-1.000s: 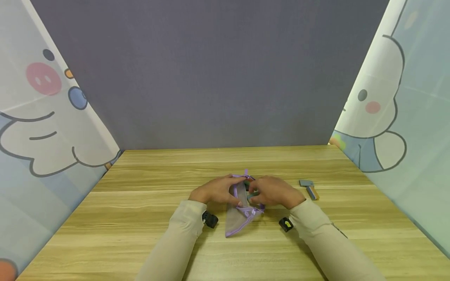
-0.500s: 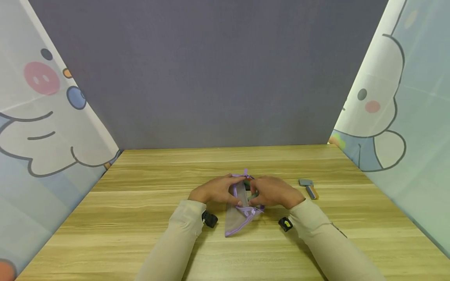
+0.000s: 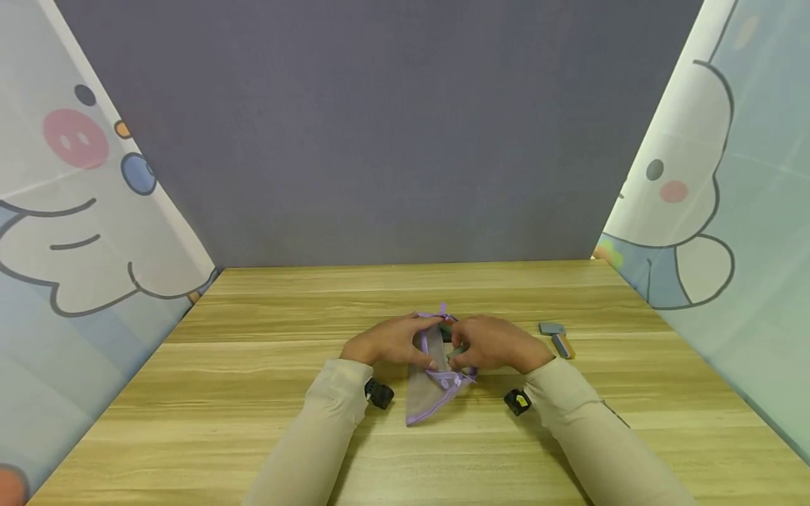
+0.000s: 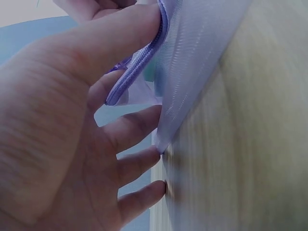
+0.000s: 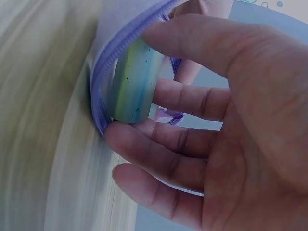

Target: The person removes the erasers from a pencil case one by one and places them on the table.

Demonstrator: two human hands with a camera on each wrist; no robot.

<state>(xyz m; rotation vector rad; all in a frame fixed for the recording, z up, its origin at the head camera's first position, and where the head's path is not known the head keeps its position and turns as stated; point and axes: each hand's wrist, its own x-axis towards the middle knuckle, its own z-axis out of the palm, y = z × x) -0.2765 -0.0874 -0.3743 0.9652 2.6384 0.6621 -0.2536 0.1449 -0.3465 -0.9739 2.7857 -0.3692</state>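
Observation:
A mesh zip pouch [image 3: 420, 397] with purple edging lies on the table, its mouth spread. My left hand [image 3: 400, 343] holds its left side, with the thumb over the purple zipper edge [image 4: 137, 70] and the other fingers along the mesh. At the mouth, my right hand [image 3: 493, 344] grips a pale green block [image 5: 134, 84] with yellow and blue stripes and dark specks. The right thumb lies by the zipper edge at the block's upper end, and the fingers reach behind and below it. Dark green and reddish contents show inside the pouch, partly hidden by the hands.
On the wood-grain table [image 3: 285, 422], a grey flat piece [image 3: 552, 329] lies against an orange-and-blue striped piece [image 3: 562, 346], right of the right hand. Black wrist cameras sit below both wrists. A grey panel [image 3: 405, 140] stands behind, with cartoon-printed curtains at both sides.
The right hand and its forearm have shifted very slightly to the right, with the green block still at the pouch mouth. The left hand keeps its place on the pouch.

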